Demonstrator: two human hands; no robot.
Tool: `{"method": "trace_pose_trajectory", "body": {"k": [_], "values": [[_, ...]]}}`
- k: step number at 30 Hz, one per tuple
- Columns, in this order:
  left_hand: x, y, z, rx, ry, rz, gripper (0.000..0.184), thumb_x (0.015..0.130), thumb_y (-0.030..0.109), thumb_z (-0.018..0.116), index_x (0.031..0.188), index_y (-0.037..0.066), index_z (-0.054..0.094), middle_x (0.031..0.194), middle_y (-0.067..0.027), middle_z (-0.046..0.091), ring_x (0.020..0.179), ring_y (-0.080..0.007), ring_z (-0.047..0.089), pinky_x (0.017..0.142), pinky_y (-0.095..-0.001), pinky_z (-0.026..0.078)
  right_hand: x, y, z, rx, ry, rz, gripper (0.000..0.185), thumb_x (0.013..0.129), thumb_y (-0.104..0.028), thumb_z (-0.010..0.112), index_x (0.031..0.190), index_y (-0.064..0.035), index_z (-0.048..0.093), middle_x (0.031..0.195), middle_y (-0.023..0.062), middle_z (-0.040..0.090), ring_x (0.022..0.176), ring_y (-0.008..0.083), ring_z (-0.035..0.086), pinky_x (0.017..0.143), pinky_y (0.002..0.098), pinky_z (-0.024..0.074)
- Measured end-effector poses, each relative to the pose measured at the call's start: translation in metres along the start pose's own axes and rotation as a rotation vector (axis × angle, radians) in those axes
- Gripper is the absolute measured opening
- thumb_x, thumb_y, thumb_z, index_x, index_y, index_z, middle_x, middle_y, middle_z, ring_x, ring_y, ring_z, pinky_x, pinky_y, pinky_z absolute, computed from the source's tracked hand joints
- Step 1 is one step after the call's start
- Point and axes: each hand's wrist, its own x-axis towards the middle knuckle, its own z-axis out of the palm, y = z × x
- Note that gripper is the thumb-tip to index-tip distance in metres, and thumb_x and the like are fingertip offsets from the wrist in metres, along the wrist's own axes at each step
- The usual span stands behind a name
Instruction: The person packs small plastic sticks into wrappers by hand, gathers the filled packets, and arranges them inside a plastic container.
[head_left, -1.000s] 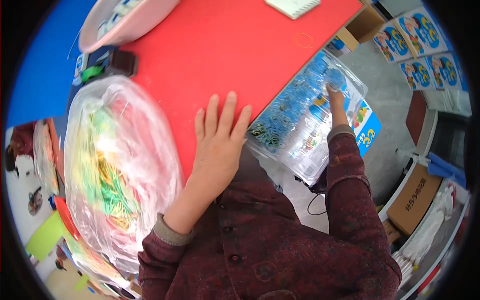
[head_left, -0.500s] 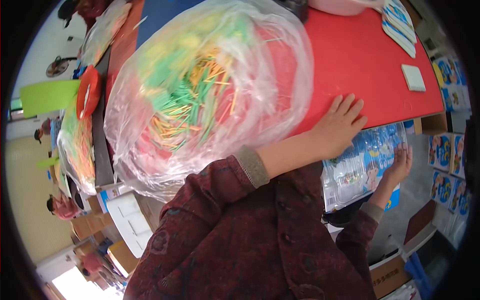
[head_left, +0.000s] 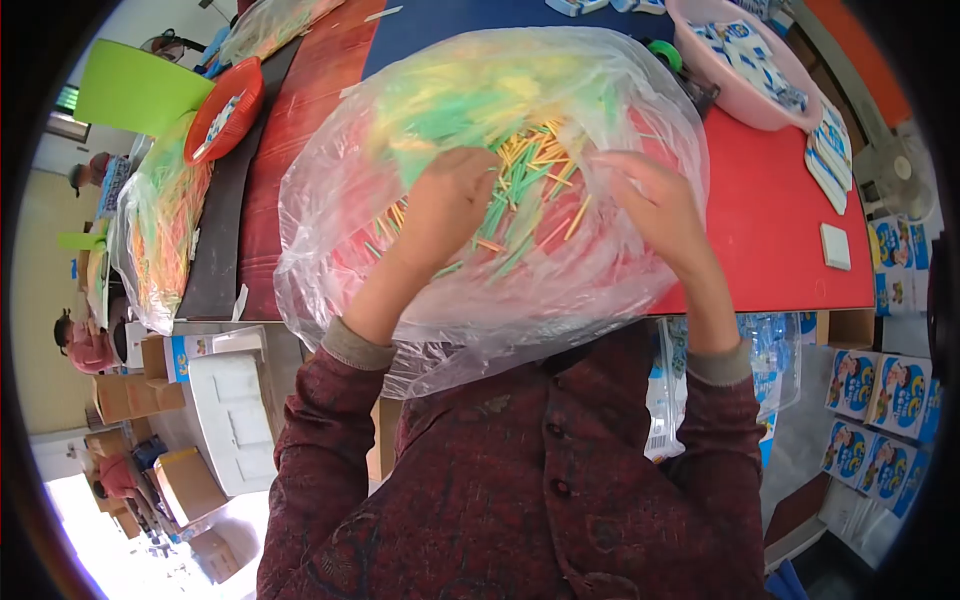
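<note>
Sticks [head_left: 525, 175] lie loose and unsorted, plenty left, inside a plastic bag [head_left: 540, 305] at twelve o'clock. Left hand [head_left: 455, 200] curls at their nine o'clock, right hand [head_left: 657, 208] at three; neither's grip can be told.

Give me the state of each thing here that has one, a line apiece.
Plastic bag: open, spread on the table
Sticks: loose, heaped in the bag
Left hand: fingers curled, beside the sticks; grip unclear
Right hand: fingers bent, at the bag's plastic; grip unclear
Pink basin: open-topped, holding packets
Red basket: open-topped, holding small items
White pad: lying flat
</note>
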Motion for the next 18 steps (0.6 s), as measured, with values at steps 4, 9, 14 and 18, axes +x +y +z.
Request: {"method": "trace_pose_trajectory", "body": {"k": [4,9,14,18], "values": [[0.004,-0.025,-0.022,0.227,0.096,0.077,0.023,0.083,0.013,0.06,0.104,0.005,0.064,0.111,-0.016,0.059,0.106,-0.0342,0.054,0.088,-0.0423,0.045,0.056,0.015,0.041,-0.157,-0.195,0.054,0.022,0.087,-0.008,0.054,0.106,0.0003,0.063,0.104,0.0126,0.066,0.096,0.0218,0.063,0.082,0.0293,0.0478],[0.016,-0.048,-0.042,0.421,0.088,0.092,0.033,0.082,0.016,0.063,0.114,0.008,0.06,0.131,-0.0177,0.047,0.121,-0.0375,0.042,0.101,-0.0478,0.034,0.112,0.043,0.062,-0.592,0.003,-0.204,0.041,0.084,-0.007,0.053,0.125,-0.0028,0.05,0.122,0.0198,0.056,0.11,0.0366,0.055,0.091,0.0391,0.0456],[0.024,-0.085,-0.047,0.539,0.156,0.095,0.035,0.083,0.023,0.063,0.115,0.009,0.06,0.133,-0.0182,0.045,0.124,-0.0387,0.038,0.103,-0.0498,0.03,0.149,0.054,0.056,-0.524,0.153,-0.266,0.044,0.086,-0.013,0.055,0.129,-0.005,0.049,0.122,0.0188,0.057,0.107,0.0324,0.058,0.091,0.0366,0.0458],[0.013,-0.092,-0.057,0.496,0.172,0.051,0.034,0.084,0.025,0.062,0.114,0.009,0.061,0.134,-0.0174,0.045,0.124,-0.0388,0.038,0.103,-0.0499,0.03,0.114,0.016,0.045,-0.394,-0.144,0.004,0.03,0.086,-0.012,0.058,0.115,-0.005,0.06,0.111,0.0165,0.063,0.098,0.0263,0.062,0.087,0.0317,0.0471]]}}
